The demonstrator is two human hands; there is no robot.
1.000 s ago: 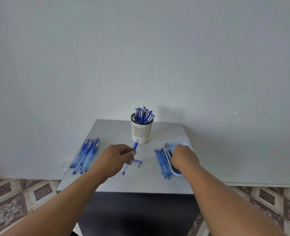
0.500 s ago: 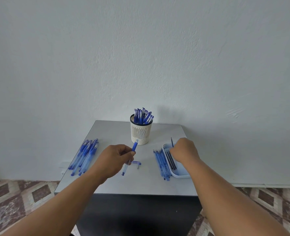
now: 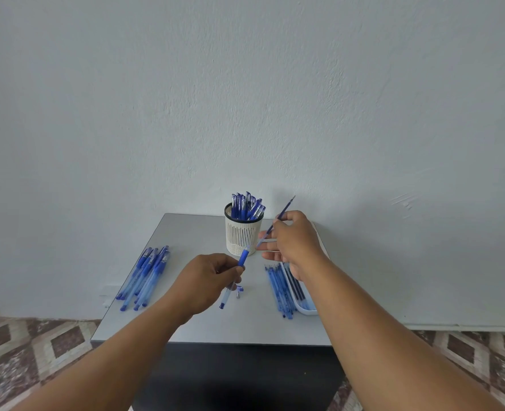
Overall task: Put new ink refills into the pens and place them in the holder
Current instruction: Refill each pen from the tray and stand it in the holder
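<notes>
Pen barrel (image 3: pixel 235 274) pinched in left hand (image 3: pixel 205 280), slim refill (image 3: pixel 275 225) pinched in right hand (image 3: pixel 294 240), holder (image 3: pixel 242 237) at 12 o'clock on bench (image 3: pixel 186 232).

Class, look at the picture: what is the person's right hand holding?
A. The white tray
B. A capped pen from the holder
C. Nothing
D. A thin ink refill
D: the right hand pinches a thin ink refill raised beside the pen holder, while the left hand grips the pen barrel.
</notes>
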